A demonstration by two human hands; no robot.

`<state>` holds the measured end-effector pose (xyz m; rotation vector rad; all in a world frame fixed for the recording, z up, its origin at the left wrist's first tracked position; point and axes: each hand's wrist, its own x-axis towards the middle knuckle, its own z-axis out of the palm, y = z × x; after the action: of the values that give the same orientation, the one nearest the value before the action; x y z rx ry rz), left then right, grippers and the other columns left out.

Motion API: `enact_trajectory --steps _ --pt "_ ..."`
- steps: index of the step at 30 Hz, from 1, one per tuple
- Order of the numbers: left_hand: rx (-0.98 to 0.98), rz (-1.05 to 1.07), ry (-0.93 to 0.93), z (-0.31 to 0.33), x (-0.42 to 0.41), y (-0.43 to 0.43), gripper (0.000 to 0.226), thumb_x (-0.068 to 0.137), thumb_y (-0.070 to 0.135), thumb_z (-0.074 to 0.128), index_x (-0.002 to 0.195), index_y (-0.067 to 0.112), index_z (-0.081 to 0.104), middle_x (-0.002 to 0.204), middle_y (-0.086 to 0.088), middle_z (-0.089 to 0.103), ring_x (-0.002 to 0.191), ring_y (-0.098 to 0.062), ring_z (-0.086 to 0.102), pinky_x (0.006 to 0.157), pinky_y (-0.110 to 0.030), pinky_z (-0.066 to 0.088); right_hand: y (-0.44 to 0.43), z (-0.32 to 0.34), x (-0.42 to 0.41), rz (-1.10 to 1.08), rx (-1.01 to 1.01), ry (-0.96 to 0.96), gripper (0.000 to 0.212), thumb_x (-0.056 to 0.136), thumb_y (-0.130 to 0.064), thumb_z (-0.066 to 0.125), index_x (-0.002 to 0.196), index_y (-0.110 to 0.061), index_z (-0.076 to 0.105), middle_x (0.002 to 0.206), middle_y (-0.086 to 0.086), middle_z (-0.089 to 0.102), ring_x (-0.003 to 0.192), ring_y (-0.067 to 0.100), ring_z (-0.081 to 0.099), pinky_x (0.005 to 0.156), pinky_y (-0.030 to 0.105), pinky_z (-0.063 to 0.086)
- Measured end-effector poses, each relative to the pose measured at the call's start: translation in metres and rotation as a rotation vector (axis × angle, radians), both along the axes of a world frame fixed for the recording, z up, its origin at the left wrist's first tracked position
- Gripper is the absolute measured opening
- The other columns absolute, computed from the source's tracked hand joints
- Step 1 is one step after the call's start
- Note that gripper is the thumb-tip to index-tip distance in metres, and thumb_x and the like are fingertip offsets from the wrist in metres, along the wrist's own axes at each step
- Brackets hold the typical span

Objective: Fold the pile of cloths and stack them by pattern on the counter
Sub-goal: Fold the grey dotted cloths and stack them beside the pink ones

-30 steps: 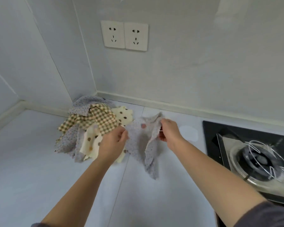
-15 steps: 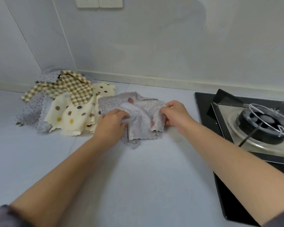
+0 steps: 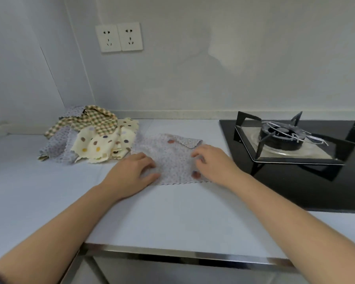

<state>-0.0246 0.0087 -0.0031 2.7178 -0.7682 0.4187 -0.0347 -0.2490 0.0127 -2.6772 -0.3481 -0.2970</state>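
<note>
Nearest me, the pale grey table [image 3: 172,218] ends in a metal strip along its front edge. Past mid-table my left hand [image 3: 129,175] lies palm down on the left side of a grey speckled cloth with a scalloped hem [image 3: 172,156]. Its fingers [image 3: 147,160] are released and loosely bent, grasping nothing. My right hand [image 3: 215,165] rests on the cloth's right side, fingers blurred but bent, with their tips on the fabric. The cloth is spread nearly flat, its far right corner turned over. Towards the far left corner sits the unfolded pile: a cream dotted cloth [image 3: 103,144], a brown checked cloth [image 3: 98,121] on top and another grey speckled one [image 3: 57,144]. A black gas hob [image 3: 295,181] fills the right edge.
</note>
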Motion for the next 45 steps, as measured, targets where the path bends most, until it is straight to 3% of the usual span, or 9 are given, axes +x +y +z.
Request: enact_trajectory --steps 5,11,18,23,27,31,37,42,45 --pt "-0.095 0.053 -0.083 0.008 -0.008 0.007 0.042 0.095 0.045 0.050 0.064 0.015 0.048 0.055 0.005 0.048 0.050 -0.008 0.045 0.050 -0.028 0.034 0.019 0.005 -0.002 -0.082 0.007 -0.071 0.027 0.097 -0.022 0.039 0.101 -0.019 0.066 0.092 0.000 0.069 0.080 0.020 0.061 0.070 0.033 0.051" --pt "-0.020 0.002 -0.099 -0.002 0.000 0.016 0.014 0.090 0.031 0.062 0.093 0.017 0.063 0.091 0.004 0.058 0.081 -0.014 0.054 0.070 -0.031 0.047 0.043 -0.008 -0.003 -0.098 -0.205 -0.137 0.024 0.096 -0.029 0.040 0.086 -0.018 0.058 0.079 -0.004 0.059 0.075 0.019 0.054 0.059 0.030 0.038" --pt "0.047 0.033 0.009 -0.006 -0.001 0.017 0.041 0.096 0.044 0.038 0.122 0.018 0.058 0.124 0.001 0.059 0.109 -0.020 0.055 0.090 -0.032 0.045 0.035 -0.018 0.001 -0.072 -0.163 0.176 0.050 0.095 -0.035 0.035 0.144 -0.022 0.034 0.159 0.006 0.016 0.145 0.022 0.015 0.118 0.045 0.010" --pt "0.086 0.067 0.098 -0.007 -0.002 0.018 0.061 0.093 0.055 0.027 0.140 0.020 0.045 0.145 0.002 0.042 0.132 -0.017 0.040 0.104 -0.030 0.028 0.028 -0.020 0.001 -0.308 -0.317 0.157 0.058 0.095 -0.044 0.018 0.144 -0.019 0.035 0.149 0.004 0.034 0.141 0.023 0.023 0.113 0.063 0.000" --pt "-0.142 0.039 -0.169 0.001 -0.006 0.018 0.014 0.087 0.033 0.065 0.087 0.020 0.063 0.086 0.005 0.063 0.080 -0.016 0.060 0.068 -0.030 0.043 0.024 -0.011 -0.005 -0.140 -0.120 -0.118 0.037 0.098 -0.028 0.039 0.131 -0.018 0.052 0.133 0.002 0.051 0.127 0.021 0.043 0.109 0.043 0.027" --pt "-0.079 -0.054 0.090 0.007 -0.013 0.014 0.030 0.081 0.059 0.056 0.077 0.030 0.053 0.066 0.012 0.053 0.063 -0.004 0.051 0.056 -0.021 0.037 0.027 -0.008 -0.013 0.086 0.086 -0.044 0.024 0.093 -0.020 0.048 0.112 -0.026 0.061 0.073 -0.013 0.057 0.068 0.010 0.055 0.069 0.033 0.048" --pt "-0.023 -0.034 0.088 -0.004 -0.006 0.019 0.067 0.077 0.077 0.036 0.121 0.029 0.052 0.116 0.016 0.050 0.104 -0.004 0.048 0.091 -0.028 0.041 0.019 -0.012 -0.007 0.037 0.020 0.050 0.056 0.091 -0.056 0.047 0.140 -0.030 0.041 0.131 -0.006 0.055 0.121 0.014 0.050 0.099 0.036 0.042" --pt "-0.176 0.037 -0.037 -0.006 -0.009 0.015 0.017 0.092 0.030 0.058 0.088 0.014 0.060 0.081 0.005 0.060 0.075 -0.019 0.057 0.062 -0.036 0.047 0.028 -0.013 -0.016 0.103 -0.124 0.098 0.078 0.083 -0.065 0.055 0.148 -0.037 0.024 0.154 -0.012 0.031 0.141 0.015 0.029 0.116 0.038 0.022" --pt "-0.305 0.137 -0.080 0.001 -0.015 0.011 0.022 0.095 0.028 0.054 0.078 0.015 0.054 0.059 0.003 0.051 0.059 -0.020 0.052 0.055 -0.037 0.042 0.032 -0.010 -0.015 0.051 -0.111 -0.030 0.055 0.090 -0.036 0.054 0.142 -0.031 0.036 0.143 -0.008 0.047 0.123 0.019 0.050 0.102 0.037 0.040"
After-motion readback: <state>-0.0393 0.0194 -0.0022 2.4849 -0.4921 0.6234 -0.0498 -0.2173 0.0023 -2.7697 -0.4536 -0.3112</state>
